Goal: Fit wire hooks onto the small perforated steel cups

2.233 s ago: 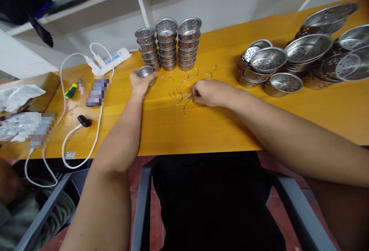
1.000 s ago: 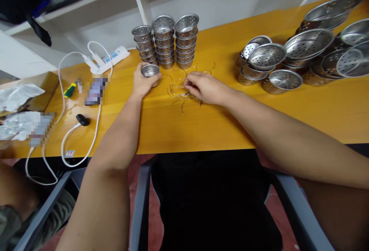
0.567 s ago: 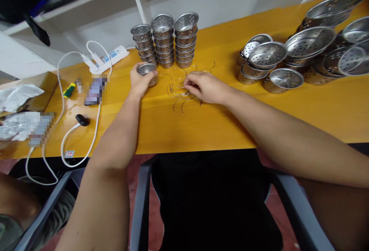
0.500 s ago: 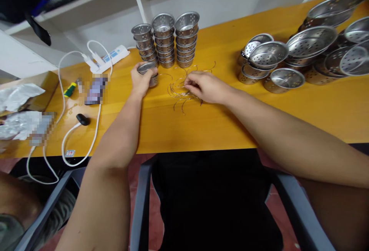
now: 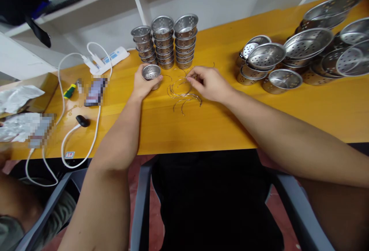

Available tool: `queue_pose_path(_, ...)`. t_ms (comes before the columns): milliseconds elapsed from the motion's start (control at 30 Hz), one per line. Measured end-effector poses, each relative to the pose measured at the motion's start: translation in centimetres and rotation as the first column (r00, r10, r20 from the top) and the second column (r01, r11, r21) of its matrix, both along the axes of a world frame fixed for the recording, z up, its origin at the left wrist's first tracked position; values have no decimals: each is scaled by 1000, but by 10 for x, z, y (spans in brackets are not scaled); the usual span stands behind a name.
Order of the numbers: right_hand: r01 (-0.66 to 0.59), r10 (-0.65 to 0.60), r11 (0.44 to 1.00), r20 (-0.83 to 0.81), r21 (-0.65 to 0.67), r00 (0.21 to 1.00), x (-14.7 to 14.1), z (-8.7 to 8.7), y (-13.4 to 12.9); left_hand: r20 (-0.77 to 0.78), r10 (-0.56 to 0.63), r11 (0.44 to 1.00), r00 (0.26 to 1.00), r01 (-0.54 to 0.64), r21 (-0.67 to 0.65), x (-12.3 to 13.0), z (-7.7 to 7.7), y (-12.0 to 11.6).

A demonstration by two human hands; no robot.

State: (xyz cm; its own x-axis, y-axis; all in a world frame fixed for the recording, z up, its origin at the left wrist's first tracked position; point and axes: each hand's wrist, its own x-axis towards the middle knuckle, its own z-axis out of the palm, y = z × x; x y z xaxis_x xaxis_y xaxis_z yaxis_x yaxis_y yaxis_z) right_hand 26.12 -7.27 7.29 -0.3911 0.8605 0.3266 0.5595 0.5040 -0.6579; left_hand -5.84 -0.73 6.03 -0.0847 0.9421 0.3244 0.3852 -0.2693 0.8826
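- Nearest, thin bent wires (image 5: 188, 95) lie in a messy heap on the yellow table (image 5: 173, 135). More of them show now than 0.5 seconds ago.
- The right hand (image 5: 210, 83) has come up a bit from the heap. Its finger and thumb are close together by 1 wire, but I can't tell if they pinch it. My guess is it's getting 1 wire away from the rest.
- The left hand (image 5: 141, 85) is wrapped around the small metal cup (image 5: 151, 72), left of the wires. The cup has tipped, so its holey bottom shows more. The 2 hands are apart.
- Just behind the cup, the 3 stacks (image 5: 163, 42) look the same as before.
- Off to the right, the holey bowls (image 5: 282, 81) look the same too.
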Motion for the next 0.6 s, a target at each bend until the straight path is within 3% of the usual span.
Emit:
queue_pose_path(267,122,-122,992,-6,-29,993,6,-10,13,-7,-7,1000,1000,7,17,6,4,-4)
queue_pose_path(400,100,-98,995,-102,16,990,9,-18,20,-86,36,982,996,-19,186,-2,-5,10)
queue_pose_path(500,65,-48,996,-244,60,969,9,-27,27,-123,-33,922,992,77,379,-5,-20,23)
queue_pose_path(600,55,-24,995,-328,85,944,8,-35,34,-182,-186,867,966,248,431,6,-35,25)
